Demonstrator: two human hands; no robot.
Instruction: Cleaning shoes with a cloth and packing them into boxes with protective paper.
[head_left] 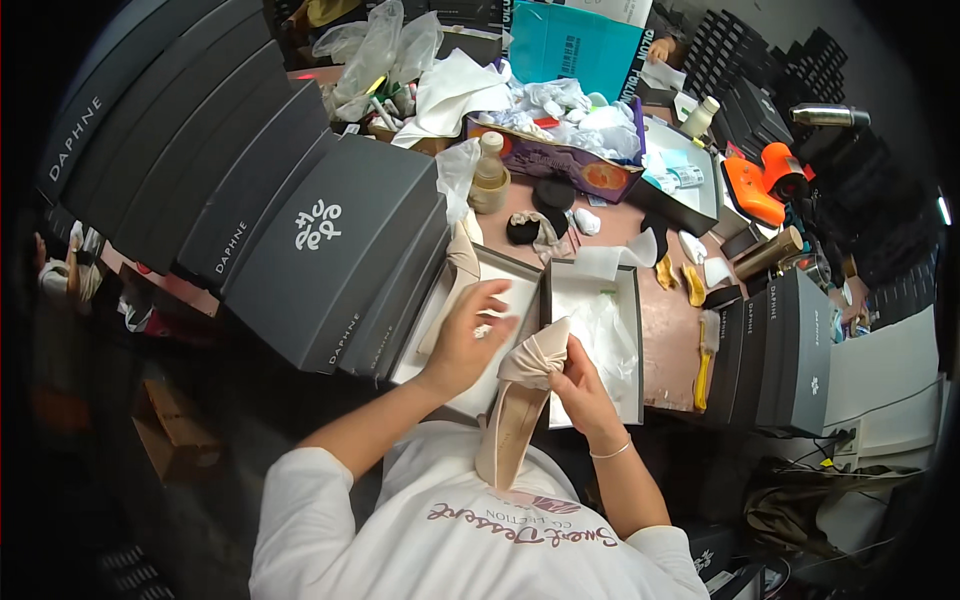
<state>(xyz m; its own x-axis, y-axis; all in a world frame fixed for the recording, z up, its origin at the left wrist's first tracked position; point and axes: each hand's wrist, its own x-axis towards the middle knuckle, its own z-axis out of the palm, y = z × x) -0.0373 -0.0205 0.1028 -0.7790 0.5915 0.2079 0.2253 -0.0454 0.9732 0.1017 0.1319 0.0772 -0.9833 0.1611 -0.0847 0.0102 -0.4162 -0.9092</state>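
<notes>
My right hand [588, 398] grips a beige shoe [522, 405] near its pleated, knotted toe. The shoe's heel end points down toward my shirt. To the left, my left hand [465, 345] hovers over an open shoebox [465, 398] with its fingers apart. A small white patch shows between its fingers; whether it is held or lies behind, I cannot tell. A second beige shoe [462, 262] lies along the left side of that box, partly hidden by my left hand. Beside it, a second open box part [632, 300] has white tissue paper [600, 335] in it.
Dark grey shoeboxes [300, 250] are stacked at the left, and more boxes [770, 350] stand at the right. Behind are a bottle [490, 165], a purple carton [560, 165] full of crumpled paper and an orange tool [760, 190]. A yellow-handled brush [706, 360] lies near the right boxes.
</notes>
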